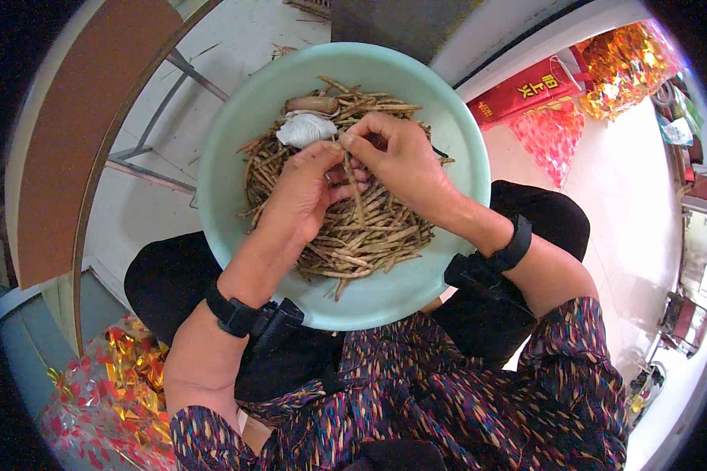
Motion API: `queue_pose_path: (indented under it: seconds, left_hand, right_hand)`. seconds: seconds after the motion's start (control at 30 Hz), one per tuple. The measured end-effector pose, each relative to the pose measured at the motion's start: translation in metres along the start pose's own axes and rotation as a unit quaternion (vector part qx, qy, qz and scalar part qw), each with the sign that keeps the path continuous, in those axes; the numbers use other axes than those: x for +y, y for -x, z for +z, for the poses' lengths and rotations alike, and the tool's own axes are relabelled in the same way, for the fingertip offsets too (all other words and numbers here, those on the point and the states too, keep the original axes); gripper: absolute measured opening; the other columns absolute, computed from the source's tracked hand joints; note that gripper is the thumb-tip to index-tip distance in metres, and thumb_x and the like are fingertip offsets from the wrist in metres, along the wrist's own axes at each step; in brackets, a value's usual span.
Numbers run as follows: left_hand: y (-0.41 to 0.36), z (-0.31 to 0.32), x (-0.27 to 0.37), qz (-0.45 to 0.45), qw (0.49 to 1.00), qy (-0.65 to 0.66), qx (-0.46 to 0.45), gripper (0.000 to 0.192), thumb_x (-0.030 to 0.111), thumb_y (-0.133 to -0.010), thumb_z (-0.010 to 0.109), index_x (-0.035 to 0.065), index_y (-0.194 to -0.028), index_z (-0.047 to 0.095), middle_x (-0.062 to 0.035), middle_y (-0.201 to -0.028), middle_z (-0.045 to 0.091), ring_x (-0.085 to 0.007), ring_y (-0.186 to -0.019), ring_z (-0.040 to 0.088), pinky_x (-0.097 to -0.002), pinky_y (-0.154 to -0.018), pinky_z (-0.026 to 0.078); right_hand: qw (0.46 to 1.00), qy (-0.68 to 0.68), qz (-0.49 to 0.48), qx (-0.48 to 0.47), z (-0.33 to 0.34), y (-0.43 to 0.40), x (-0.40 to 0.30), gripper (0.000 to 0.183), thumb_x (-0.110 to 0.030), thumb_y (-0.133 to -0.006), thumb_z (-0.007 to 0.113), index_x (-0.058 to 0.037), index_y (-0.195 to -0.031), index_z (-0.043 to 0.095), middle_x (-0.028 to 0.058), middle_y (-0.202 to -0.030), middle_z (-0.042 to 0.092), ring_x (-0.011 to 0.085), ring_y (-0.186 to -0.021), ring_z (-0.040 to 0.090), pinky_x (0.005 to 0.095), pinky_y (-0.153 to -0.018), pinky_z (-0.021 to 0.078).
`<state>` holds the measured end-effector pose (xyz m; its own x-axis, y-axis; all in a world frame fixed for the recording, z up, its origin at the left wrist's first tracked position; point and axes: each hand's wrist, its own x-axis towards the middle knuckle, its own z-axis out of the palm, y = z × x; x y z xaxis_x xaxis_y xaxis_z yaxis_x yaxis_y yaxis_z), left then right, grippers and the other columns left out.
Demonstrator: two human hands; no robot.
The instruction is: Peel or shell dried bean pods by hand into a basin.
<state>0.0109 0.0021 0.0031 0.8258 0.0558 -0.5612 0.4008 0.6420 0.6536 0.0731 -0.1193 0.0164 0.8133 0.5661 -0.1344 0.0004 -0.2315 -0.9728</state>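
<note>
A pale green plastic basin [359,312] rests on my lap, holding a heap of dried bean pods [377,247]. Above the heap, my left hand [309,188] and my right hand [400,159] meet with their fingertips close together. Both pinch the upper end of one long pod [353,182], which hangs down between them. A crumpled white cloth or bag [306,129] lies on the pods just beyond my left fingertips. Behind it is a brownish cylindrical object [312,106], whose kind I cannot tell.
A brown-topped table [94,118] with metal legs stands at the left. Shiny red and gold wrapping [129,377] lies at the lower left. A red bag [524,94] bearing writing and more foil wrapping [624,70] are at the upper right, beside a white frame.
</note>
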Motion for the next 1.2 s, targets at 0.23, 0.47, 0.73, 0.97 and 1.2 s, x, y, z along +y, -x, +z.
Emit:
queue_pose_path:
  seconds: [0.23,0.47,0.73,0.97,1.2]
  left_hand:
    - [-0.002,0.001,-0.01,-0.009,1.0,0.023,-0.013,0.016,0.018,-0.088,0.043,0.0074,-0.081,0.051,-0.0031,-0.07,0.052,-0.0112,-0.059,0.05,-0.0265,-0.05,0.046]
    - [0.005,0.004,-0.014,0.025,0.999,0.009,-0.03,0.02,0.019,-0.091,0.038,0.01,-0.074,0.047,-0.002,-0.063,0.049,-0.0076,-0.049,0.043,-0.0203,-0.042,0.03]
    - [-0.003,-0.002,-0.016,0.053,0.996,-0.063,-0.016,0.02,0.025,-0.09,0.041,0.0109,-0.077,0.046,-0.0002,-0.067,0.05,-0.0103,-0.059,0.046,-0.0212,-0.048,0.035]
    - [-0.003,0.0,-0.017,0.091,0.991,-0.078,0.059,0.011,0.016,-0.086,0.051,0.0058,-0.081,0.051,-0.0001,-0.066,0.05,-0.0067,-0.049,0.045,-0.0208,-0.042,0.038]
    - [-0.001,0.004,-0.014,0.095,0.986,-0.111,0.074,0.011,0.017,-0.085,0.053,0.0059,-0.081,0.051,0.0008,-0.067,0.05,-0.006,-0.051,0.047,-0.0196,-0.042,0.04]
  right_hand:
    - [0.998,-0.051,0.007,-0.021,0.006,0.009,-0.009,0.01,-0.009,-0.081,0.054,0.0008,-0.082,0.054,0.0066,-0.067,0.056,0.012,-0.057,0.055,0.0275,-0.047,0.0463]
    - [0.999,-0.05,0.012,-0.014,0.002,0.006,-0.008,0.016,-0.015,-0.087,0.048,-0.0004,-0.083,0.052,0.0051,-0.07,0.056,0.0117,-0.057,0.054,0.025,-0.051,0.0453]
    - [0.992,-0.092,0.054,-0.062,-0.006,0.006,-0.015,0.019,-0.02,-0.09,0.044,-0.0027,-0.083,0.049,0.0011,-0.067,0.052,0.0066,-0.057,0.049,0.0196,-0.052,0.0404]
    - [0.985,-0.076,0.104,-0.115,-0.026,0.006,-0.012,0.025,-0.024,-0.083,0.052,0.0006,-0.081,0.052,0.0049,-0.066,0.055,0.0107,-0.055,0.053,0.0228,-0.047,0.0457]
    - [0.977,0.028,0.145,-0.155,-0.017,0.015,-0.004,0.027,-0.026,-0.076,0.061,0.0002,-0.074,0.058,0.0054,-0.058,0.056,0.0119,-0.053,0.054,0.0249,-0.047,0.0429]
